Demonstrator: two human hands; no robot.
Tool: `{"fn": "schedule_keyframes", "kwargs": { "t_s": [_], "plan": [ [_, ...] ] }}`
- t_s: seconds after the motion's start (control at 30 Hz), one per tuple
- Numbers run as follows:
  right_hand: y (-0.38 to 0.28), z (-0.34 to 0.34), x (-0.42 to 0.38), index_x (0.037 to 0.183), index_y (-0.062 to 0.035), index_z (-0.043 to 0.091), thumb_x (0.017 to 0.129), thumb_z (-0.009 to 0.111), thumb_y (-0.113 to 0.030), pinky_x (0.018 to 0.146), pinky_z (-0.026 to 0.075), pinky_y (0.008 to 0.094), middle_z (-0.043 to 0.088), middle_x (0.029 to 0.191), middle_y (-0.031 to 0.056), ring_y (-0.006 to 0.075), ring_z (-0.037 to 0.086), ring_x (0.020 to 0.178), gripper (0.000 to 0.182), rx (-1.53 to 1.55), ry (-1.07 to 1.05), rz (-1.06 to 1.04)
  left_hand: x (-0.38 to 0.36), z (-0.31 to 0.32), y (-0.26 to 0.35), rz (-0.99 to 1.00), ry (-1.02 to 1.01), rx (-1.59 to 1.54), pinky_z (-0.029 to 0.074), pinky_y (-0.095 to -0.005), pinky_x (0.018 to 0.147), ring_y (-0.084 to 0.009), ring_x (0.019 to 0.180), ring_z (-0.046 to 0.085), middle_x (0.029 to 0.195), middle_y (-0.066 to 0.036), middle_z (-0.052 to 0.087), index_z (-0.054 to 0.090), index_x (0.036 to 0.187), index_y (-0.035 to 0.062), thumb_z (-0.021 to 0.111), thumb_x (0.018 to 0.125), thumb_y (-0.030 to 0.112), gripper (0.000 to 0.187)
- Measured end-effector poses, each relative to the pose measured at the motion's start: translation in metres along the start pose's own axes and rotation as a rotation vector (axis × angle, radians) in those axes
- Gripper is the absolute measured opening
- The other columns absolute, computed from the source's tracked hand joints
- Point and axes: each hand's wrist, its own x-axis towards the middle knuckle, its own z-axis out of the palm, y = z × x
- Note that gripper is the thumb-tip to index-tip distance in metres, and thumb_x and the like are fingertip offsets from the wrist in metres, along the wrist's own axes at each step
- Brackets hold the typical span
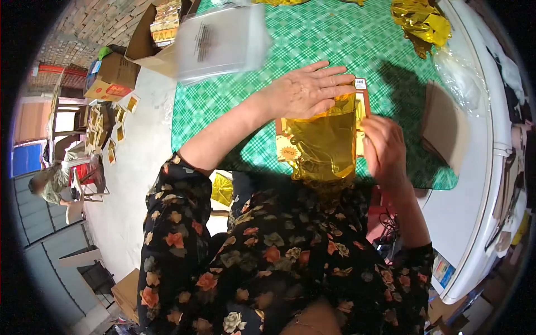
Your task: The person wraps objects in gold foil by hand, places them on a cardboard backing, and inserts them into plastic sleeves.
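A folded sheet of shiny gold foil (324,142) lies over a printed card (362,103) at the table's near edge. The card shows a barcode at its top right and a "Gold" starburst on its left. My left hand (310,89) lies flat across the top of the foil, fingers stretched out to the right. At the right edge of foil and card is my right hand (385,146), its fingers curled and pressed together. What those fingertips pinch, if anything, is hidden. The foil's lower end hangs close to my floral top.
A stack of clear plastic bags (220,44) lies at the table's far left, beside an open cardboard box (145,42). Crumpled gold foil (422,25), clear plastic (460,78) and brown card (445,125) are on the right. Another person (58,181) sits far left.
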Motion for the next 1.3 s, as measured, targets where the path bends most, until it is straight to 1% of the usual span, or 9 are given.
{"fn": "schedule_keyframes", "kwargs": {
  "t_s": [0.07,0.1,0.2,0.33,0.53,0.6,0.73,1.0,1.3],
  "plan": [
    [0.006,-0.004,0.024,0.127,-0.0021,0.065,0.090,0.065,-0.002,0.110,0.045,0.0474,0.065,0.130,0.0144,0.0344,0.062,0.122,0.038,0.018,0.086,-0.004,0.001,0.002,-0.001,0.000,-0.002,0.002,0.019,-0.0505,0.132,-0.0290,0.159,0.029,0.170,-0.007,0.034,0.038,0.163,0.0205,0.046,0.107,0.032,0.058],
    [0.004,-0.008,0.039,0.128,-0.0005,0.064,0.091,0.062,0.002,0.108,0.046,0.0469,0.066,0.130,0.0164,0.0361,0.063,0.120,0.037,-0.037,0.038,0.074,0.001,0.003,-0.001,0.000,-0.005,0.004,0.019,-0.0507,0.132,-0.0291,0.159,0.028,0.170,-0.008,0.034,0.038,0.163,0.0204,0.046,0.107,0.032,0.058],
    [0.028,0.007,0.057,0.129,0.0005,0.063,0.095,0.059,0.002,0.106,0.047,0.0458,0.066,0.129,0.0181,0.0368,0.063,0.118,0.035,-0.001,0.092,0.060,0.001,0.001,-0.001,-0.003,0.004,-0.029,0.019,-0.0513,0.132,-0.0295,0.159,0.027,0.171,-0.008,0.033,0.039,0.163,0.0197,0.048,0.106,0.032,0.058],
    [0.055,0.027,0.062,0.127,-0.0014,0.065,0.097,0.058,0.001,0.102,0.049,0.0455,0.068,0.125,0.0165,0.0357,0.062,0.117,0.030,0.198,0.074,0.168,0.001,0.000,-0.001,0.021,0.046,-0.001,0.023,-0.0512,0.131,-0.0351,0.157,0.029,0.167,-0.011,0.037,0.048,0.158,0.0217,0.051,0.105,0.032,0.054],
    [0.058,0.035,0.060,0.124,-0.0027,0.065,0.096,0.060,0.000,0.100,0.049,0.0459,0.069,0.119,0.0128,0.0351,0.063,0.115,0.028,0.217,0.124,0.151,0.003,-0.007,0.002,0.011,0.071,0.041,0.027,-0.0508,0.129,-0.0391,0.155,0.029,0.161,-0.015,0.041,0.060,0.150,0.0258,0.053,0.103,0.034,0.048],
    [0.059,0.036,0.063,0.124,-0.0040,0.065,0.094,0.062,-0.002,0.101,0.048,0.0456,0.069,0.117,0.0117,0.0343,0.062,0.115,0.030,0.098,0.118,0.072,0.004,-0.007,0.002,0.022,0.070,0.027,0.027,-0.0508,0.129,-0.0386,0.156,0.028,0.162,-0.015,0.041,0.060,0.149,0.0264,0.054,0.103,0.034,0.047],
    [0.048,0.028,0.063,0.123,-0.0067,0.066,0.089,0.065,-0.005,0.101,0.046,0.0450,0.069,0.113,0.0106,0.0324,0.061,0.114,0.034,-0.080,0.047,-0.009,0.004,-0.006,0.002,0.025,0.087,0.022,0.025,-0.0512,0.130,-0.0382,0.157,0.027,0.165,-0.013,0.037,0.060,0.150,0.0278,0.054,0.103,0.034,0.048],
    [0.053,0.034,0.060,0.125,-0.0080,0.065,0.088,0.065,-0.006,0.102,0.045,0.0456,0.068,0.112,0.0100,0.0313,0.060,0.117,0.037,-0.138,0.058,-0.032,0.005,-0.005,0.002,0.053,0.036,0.095,0.018,-0.0547,0.131,-0.0371,0.160,0.022,0.172,-0.011,0.028,0.055,0.154,0.0323,0.053,0.102,0.037,0.052],
    [0.056,0.038,0.059,0.125,-0.0097,0.064,0.085,0.068,-0.005,0.102,0.046,0.0448,0.070,0.110,0.0078,0.0292,0.062,0.115,0.041,-0.175,0.071,-0.036,-0.006,-0.002,0.024,0.028,0.053,0.069,0.015,-0.0576,0.131,-0.0383,0.160,0.021,0.173,-0.012,0.025,0.050,0.157,0.0391,0.043,0.109,0.047,0.049]
  ]
}}
